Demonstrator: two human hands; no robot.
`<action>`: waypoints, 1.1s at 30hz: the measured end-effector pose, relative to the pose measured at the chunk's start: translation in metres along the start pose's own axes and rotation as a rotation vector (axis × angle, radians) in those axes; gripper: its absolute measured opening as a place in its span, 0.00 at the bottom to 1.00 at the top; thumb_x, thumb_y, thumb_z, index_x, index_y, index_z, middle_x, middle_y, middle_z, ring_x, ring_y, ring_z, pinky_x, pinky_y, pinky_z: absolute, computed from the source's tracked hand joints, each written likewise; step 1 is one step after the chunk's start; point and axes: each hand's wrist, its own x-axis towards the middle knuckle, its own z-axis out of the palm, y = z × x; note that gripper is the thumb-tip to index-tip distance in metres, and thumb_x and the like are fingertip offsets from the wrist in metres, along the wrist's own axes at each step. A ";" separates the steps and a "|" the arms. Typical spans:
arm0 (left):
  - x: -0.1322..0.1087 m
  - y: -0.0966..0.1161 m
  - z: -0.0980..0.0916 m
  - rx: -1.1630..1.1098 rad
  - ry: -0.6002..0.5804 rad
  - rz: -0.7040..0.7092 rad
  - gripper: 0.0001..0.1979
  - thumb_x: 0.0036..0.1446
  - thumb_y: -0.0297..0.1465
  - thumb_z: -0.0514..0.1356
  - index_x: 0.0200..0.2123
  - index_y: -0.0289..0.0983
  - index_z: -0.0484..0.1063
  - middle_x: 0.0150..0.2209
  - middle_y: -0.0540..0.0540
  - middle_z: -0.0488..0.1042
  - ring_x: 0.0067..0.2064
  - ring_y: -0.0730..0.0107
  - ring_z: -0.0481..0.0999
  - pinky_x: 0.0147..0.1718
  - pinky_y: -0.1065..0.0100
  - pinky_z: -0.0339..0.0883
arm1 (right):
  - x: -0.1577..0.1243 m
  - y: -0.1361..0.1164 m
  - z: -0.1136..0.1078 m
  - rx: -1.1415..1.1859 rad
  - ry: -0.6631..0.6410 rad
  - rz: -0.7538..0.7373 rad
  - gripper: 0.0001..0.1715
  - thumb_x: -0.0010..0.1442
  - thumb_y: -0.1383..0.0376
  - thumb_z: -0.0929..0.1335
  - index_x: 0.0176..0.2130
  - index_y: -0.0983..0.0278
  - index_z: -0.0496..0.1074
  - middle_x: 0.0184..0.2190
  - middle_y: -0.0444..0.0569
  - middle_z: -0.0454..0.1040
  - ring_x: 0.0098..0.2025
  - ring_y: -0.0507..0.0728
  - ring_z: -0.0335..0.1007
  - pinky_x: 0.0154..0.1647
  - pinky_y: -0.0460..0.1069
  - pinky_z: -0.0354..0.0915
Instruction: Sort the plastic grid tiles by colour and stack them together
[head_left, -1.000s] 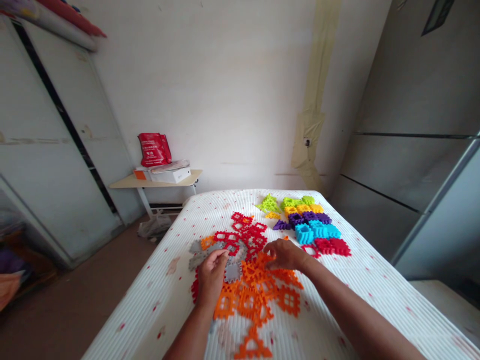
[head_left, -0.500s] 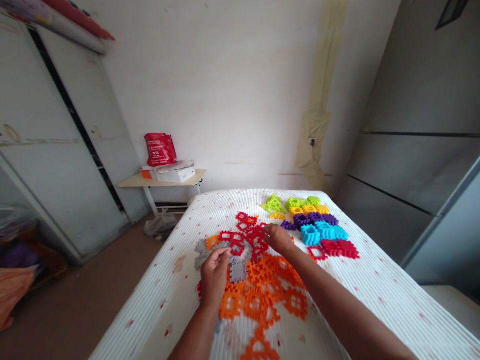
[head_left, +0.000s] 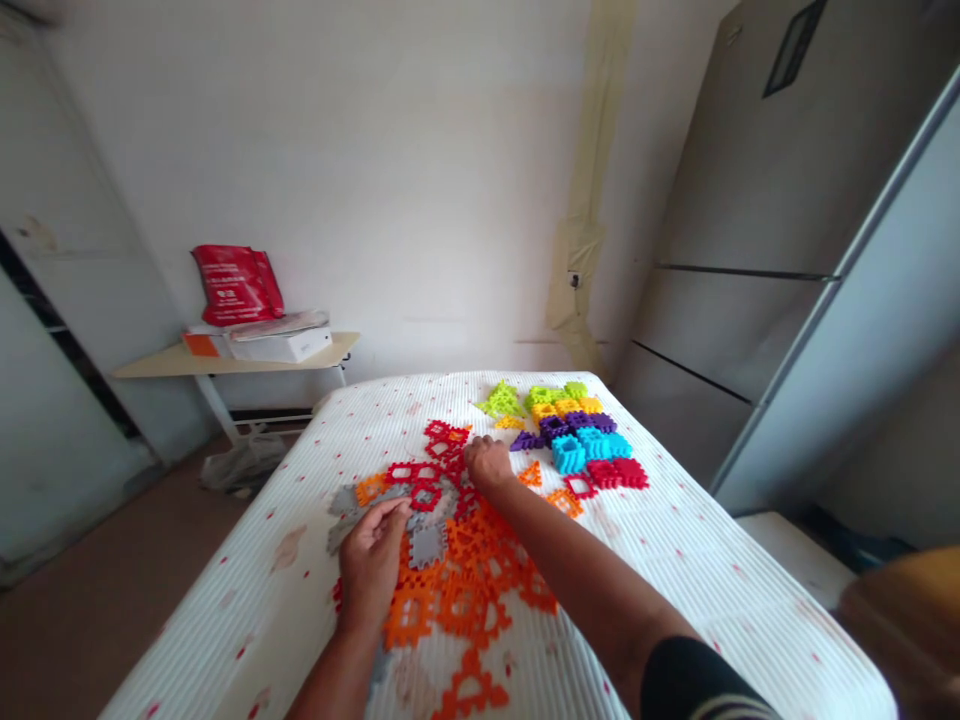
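My left hand (head_left: pixel 371 560) pinches a red interlocking plastic tile (head_left: pixel 426 498), a square frame with toothed edges, between thumb and fingertips. It is held above grey tiles (head_left: pixel 427 545). My right hand (head_left: pixel 489 464) has its fingers curled down at the pile of red tiles (head_left: pixel 448 448); its fingertips are partly hidden, so what they grip does not show. Orange toothed tiles (head_left: pixel 461 600) lie loosely heaped nearest me, partly under my right forearm. Another orange tile (head_left: pixel 371 488) rests among the grey ones at the left.
To the right stand rows of tiles sorted by colour: green (head_left: pixel 546 396), yellow (head_left: pixel 568 407), purple (head_left: pixel 579 424), light blue (head_left: pixel 592 447) and red (head_left: pixel 616 473). A white spotted cloth (head_left: pixel 697 580) covers the surface. A side table (head_left: pixel 157 362) with a red bag (head_left: pixel 236 285) stands left.
The view has swung to the right, so everything sits further left. My right hand stays at the red pile, its fingers more curled. My left hand still holds the red tile.
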 end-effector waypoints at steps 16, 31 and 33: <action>-0.018 0.016 0.014 0.007 -0.406 -0.062 0.22 0.44 0.44 0.62 0.38 0.35 0.76 0.34 0.43 0.78 0.36 0.62 0.75 0.35 0.66 0.68 | -0.135 0.028 -0.033 0.281 0.702 -0.375 0.10 0.64 0.67 0.61 0.40 0.63 0.71 0.32 0.48 0.71 0.33 0.52 0.63 0.36 0.49 0.56; -0.033 0.038 0.059 -0.354 -0.455 -0.271 0.15 0.40 0.32 0.65 0.35 0.34 0.73 0.28 0.50 0.72 0.25 0.78 0.67 0.24 0.75 0.59 | -0.150 0.044 -0.010 0.371 0.791 -0.355 0.12 0.62 0.70 0.62 0.45 0.61 0.68 0.40 0.51 0.71 0.38 0.54 0.66 0.39 0.52 0.60; -0.033 0.037 0.065 -0.357 -0.386 -0.246 0.15 0.40 0.31 0.65 0.34 0.34 0.73 0.25 0.51 0.71 0.24 0.78 0.65 0.23 0.75 0.58 | -0.148 0.044 -0.006 0.467 0.732 -0.279 0.12 0.62 0.67 0.62 0.46 0.62 0.67 0.43 0.54 0.70 0.43 0.56 0.66 0.42 0.52 0.63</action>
